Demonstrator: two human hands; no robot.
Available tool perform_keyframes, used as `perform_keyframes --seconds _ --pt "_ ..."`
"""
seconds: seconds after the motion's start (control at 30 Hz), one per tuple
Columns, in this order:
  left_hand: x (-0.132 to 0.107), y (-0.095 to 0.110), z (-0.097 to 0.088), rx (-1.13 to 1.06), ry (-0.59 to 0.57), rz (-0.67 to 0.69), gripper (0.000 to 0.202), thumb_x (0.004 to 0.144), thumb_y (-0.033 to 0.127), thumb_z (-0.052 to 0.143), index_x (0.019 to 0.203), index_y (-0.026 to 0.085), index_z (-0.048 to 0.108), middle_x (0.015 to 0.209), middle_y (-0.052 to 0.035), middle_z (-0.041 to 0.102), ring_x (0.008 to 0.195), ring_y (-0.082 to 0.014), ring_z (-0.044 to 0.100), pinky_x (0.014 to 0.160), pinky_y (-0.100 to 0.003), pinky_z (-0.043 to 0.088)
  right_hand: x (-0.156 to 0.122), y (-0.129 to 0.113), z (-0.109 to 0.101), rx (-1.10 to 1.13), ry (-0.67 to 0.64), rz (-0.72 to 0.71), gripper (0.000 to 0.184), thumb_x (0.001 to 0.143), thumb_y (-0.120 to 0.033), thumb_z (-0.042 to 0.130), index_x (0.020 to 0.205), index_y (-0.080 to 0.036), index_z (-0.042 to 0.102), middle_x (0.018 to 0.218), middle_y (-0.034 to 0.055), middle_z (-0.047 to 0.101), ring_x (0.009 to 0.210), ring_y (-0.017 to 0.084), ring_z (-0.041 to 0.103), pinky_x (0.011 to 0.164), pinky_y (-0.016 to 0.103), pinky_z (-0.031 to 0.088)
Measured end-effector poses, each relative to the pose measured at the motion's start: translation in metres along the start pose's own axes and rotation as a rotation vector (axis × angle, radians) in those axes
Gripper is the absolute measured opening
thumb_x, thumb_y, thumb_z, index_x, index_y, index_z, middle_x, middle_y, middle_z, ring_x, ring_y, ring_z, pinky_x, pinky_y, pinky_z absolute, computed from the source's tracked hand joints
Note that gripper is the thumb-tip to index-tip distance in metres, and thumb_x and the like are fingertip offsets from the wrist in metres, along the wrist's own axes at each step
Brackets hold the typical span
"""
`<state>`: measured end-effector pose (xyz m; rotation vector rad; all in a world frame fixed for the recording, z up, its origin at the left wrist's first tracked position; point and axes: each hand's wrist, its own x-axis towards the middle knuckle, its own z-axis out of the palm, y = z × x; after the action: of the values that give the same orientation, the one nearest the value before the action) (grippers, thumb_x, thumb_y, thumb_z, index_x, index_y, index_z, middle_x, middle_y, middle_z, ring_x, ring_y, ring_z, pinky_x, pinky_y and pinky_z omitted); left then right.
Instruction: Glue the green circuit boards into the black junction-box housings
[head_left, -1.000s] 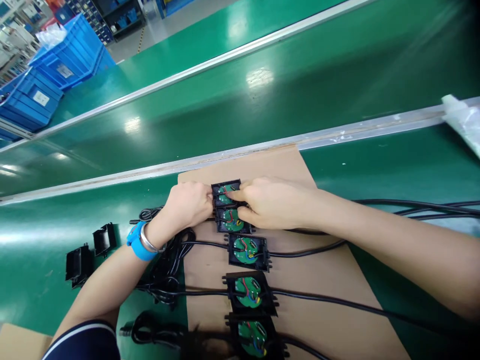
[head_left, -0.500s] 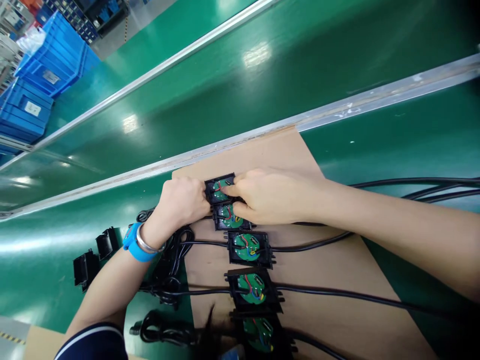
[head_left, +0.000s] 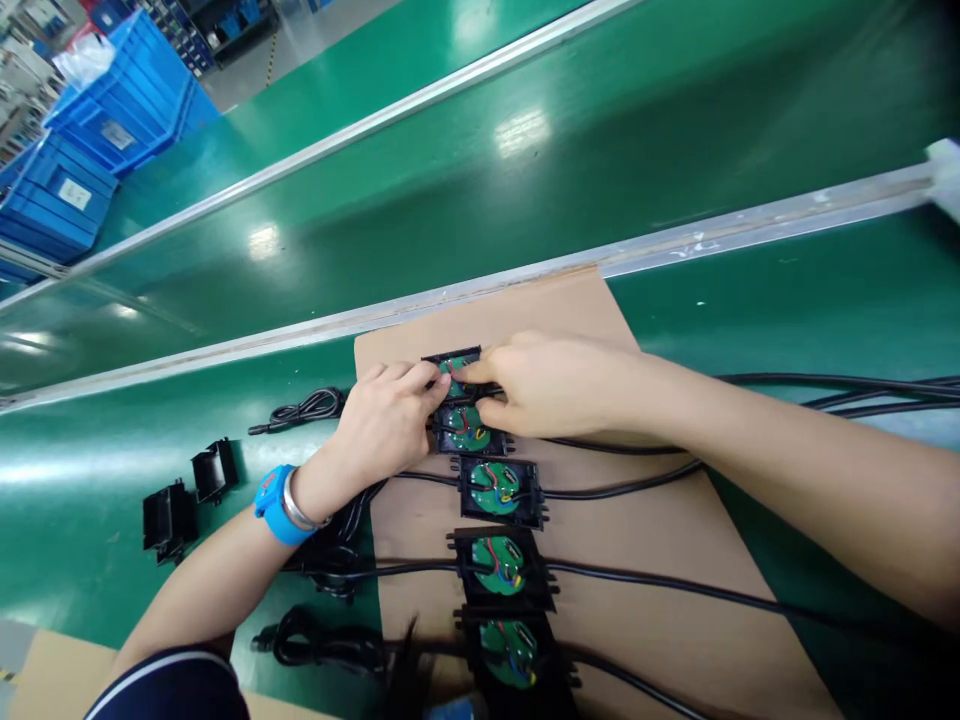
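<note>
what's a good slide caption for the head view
Left hand and right hand work at the farthest black housing, one of five in a row on cardboard.

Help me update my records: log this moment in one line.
left hand: at farthest wired box; right hand: there too; cardboard: under wired boxes

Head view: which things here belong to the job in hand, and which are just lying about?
Seemingly in the job:
- farthest black case, with the left hand and right hand at it
- four nearer cases with green boards
- black cables
- cardboard sheet underneath

Apparently lying about:
- two loose black boxes, left
- blue bins, far left
</note>
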<state>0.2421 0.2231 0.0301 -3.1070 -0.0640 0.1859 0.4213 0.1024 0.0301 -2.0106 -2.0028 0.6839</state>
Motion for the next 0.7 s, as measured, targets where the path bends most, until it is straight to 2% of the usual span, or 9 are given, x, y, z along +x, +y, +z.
perform_keyframes --seconds 0.1,0.2,0.3,0.37,0.47,0.53,0.6,0.7 --pt "0.007 -0.006 -0.003 -0.066 -0.017 0.026 0.037 0.086 0.012 0.05 0.116 0.018 0.071 0.113 -0.0094 0.068 0.103 -0.0266 0.059 0.085 -0.04 0.046 0.0 0.004 -0.003 0.036 -0.09 0.026 0.035 0.08 -0.025 0.051 0.106 -0.024 0.075 0.08 0.0063 0.073 0.069 0.021 0.062 0.057 0.03 0.035" --pt "0.011 -0.011 -0.005 -0.203 0.074 0.062 0.034 0.084 0.011 0.051 0.109 0.016 0.073 0.113 -0.0094 0.068 0.109 -0.0258 0.058 0.093 -0.04 0.046 -0.003 0.01 -0.004 0.122 -0.075 -0.002 0.04 0.078 -0.025 0.054 0.115 -0.024 0.07 0.079 0.0027 0.072 0.069 0.018 0.061 0.059 0.028 0.037" --pt "0.012 -0.012 0.001 -0.313 0.113 0.1 0.032 0.089 0.012 0.047 0.113 0.014 0.068 0.119 -0.0107 0.068 0.112 -0.022 0.06 0.095 -0.037 0.046 -0.009 0.014 -0.006 0.152 -0.037 -0.006 0.044 0.077 -0.024 0.057 0.12 -0.02 0.065 0.083 0.0022 0.071 0.072 0.017 0.062 0.061 0.027 0.039" --pt "0.012 -0.012 0.006 -0.325 0.096 0.128 0.031 0.094 0.014 0.044 0.116 0.014 0.066 0.123 -0.0106 0.068 0.113 -0.0208 0.063 0.096 -0.038 0.044 -0.015 0.014 -0.006 0.131 0.004 0.01 0.038 0.078 -0.024 0.057 0.115 -0.018 0.064 0.085 0.0031 0.071 0.074 0.017 0.062 0.062 0.026 0.04" --pt "0.013 -0.012 0.01 -0.29 0.073 0.133 0.031 0.096 0.013 0.043 0.112 0.016 0.069 0.126 -0.0095 0.069 0.112 -0.0205 0.065 0.096 -0.04 0.04 -0.023 0.009 -0.001 -0.045 0.092 0.022 0.023 0.088 -0.025 0.048 0.099 -0.016 0.066 0.085 0.007 0.071 0.072 0.018 0.062 0.064 0.029 0.04" --pt "0.014 -0.012 0.011 -0.284 0.057 0.133 0.031 0.094 0.011 0.044 0.109 0.016 0.071 0.126 -0.0092 0.07 0.113 -0.0203 0.066 0.095 -0.039 0.04 -0.024 0.006 0.006 -0.194 0.172 0.038 0.031 0.094 -0.024 0.038 0.094 -0.014 0.067 0.088 0.0118 0.07 0.074 0.02 0.062 0.064 0.031 0.039" --pt "0.015 -0.012 0.01 -0.285 0.041 0.135 0.032 0.093 0.011 0.045 0.108 0.017 0.072 0.126 -0.0093 0.07 0.114 -0.0202 0.066 0.093 -0.037 0.041 -0.021 0.007 0.013 -0.236 0.225 0.077 0.036 0.097 -0.024 0.033 0.096 -0.011 0.067 0.089 0.0145 0.069 0.075 0.021 0.062 0.065 0.032 0.039" --pt "0.016 -0.011 0.009 -0.281 0.039 0.136 0.032 0.094 0.013 0.044 0.107 0.017 0.073 0.125 -0.0092 0.071 0.114 -0.021 0.066 0.093 -0.037 0.042 -0.013 0.011 0.017 -0.142 0.172 0.133 0.037 0.098 -0.026 0.03 0.09 -0.014 0.064 0.082 0.0108 0.068 0.069 0.019 0.058 0.065 0.031 0.038"
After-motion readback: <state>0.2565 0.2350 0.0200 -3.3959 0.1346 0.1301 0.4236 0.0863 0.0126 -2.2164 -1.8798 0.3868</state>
